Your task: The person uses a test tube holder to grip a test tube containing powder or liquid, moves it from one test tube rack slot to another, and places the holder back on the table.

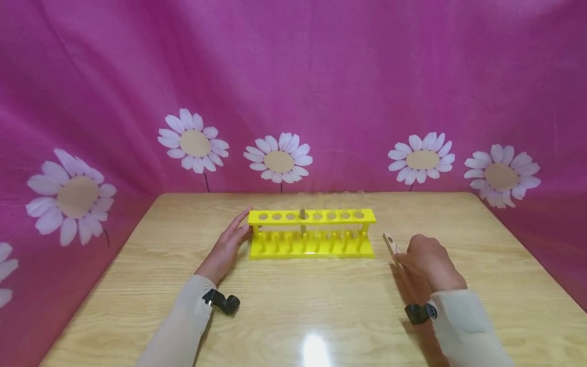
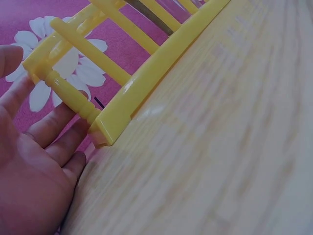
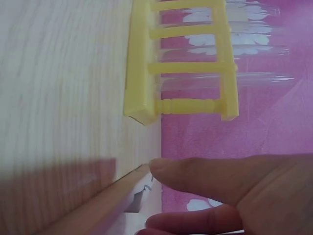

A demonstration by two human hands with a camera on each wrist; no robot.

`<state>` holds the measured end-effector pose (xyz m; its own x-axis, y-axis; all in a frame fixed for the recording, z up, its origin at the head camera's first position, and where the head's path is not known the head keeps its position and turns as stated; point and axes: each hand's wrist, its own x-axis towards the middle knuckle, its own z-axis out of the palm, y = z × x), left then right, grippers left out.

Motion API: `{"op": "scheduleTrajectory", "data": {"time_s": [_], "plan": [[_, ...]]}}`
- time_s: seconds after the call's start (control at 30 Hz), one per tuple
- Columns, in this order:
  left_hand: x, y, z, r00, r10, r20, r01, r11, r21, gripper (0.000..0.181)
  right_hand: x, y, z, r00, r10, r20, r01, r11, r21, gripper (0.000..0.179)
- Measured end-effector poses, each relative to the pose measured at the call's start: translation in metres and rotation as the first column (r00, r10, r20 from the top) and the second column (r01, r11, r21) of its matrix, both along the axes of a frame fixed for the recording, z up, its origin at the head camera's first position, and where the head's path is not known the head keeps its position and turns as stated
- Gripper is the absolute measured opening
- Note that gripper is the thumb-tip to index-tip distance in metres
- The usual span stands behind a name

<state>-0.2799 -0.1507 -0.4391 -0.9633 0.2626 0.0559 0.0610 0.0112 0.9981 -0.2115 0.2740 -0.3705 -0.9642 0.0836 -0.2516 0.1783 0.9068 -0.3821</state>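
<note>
Right hand (image 1: 430, 263), lower right, pinches a wooden clip (image 1: 391, 244), probably light, stiff, best held mid-length; left hand (image 1: 225, 252), extended, touches the rack (image 1: 324, 251).

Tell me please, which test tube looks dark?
In the head view, the leftmost tube in the yellow rack; the others, right of it, look clear.
</note>
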Motion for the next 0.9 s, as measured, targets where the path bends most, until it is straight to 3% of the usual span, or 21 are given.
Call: {"op": "scheduleTrajectory", "data": {"time_s": [0.17, 0.4, 0.9], "plan": [[-0.001, -0.003, 0.002, 1.0, 0.007, -0.015, -0.007, 1.0, 0.002, 0.053, -0.001, -0.006, -0.002, 1.0, -0.005, -0.012, 0.005, 0.999, -0.032, 0.029], [-0.002, -0.006, -0.004, 1.0, 0.011, -0.028, -0.01, 1.0, 0.019, 0.049, -0.006, -0.009, -0.008, 0.996, 0.026, -0.086, -0.024, 0.999, 0.027, 0.031], [-0.003, 0.001, -0.003, 0.995, 0.097, -0.006, -0.097, 0.991, -0.092, 0.055, -0.005, -0.007, -0.012, 1.0, -0.026, -0.015, 0.027, 0.999, 0.028, 0.021]]}}
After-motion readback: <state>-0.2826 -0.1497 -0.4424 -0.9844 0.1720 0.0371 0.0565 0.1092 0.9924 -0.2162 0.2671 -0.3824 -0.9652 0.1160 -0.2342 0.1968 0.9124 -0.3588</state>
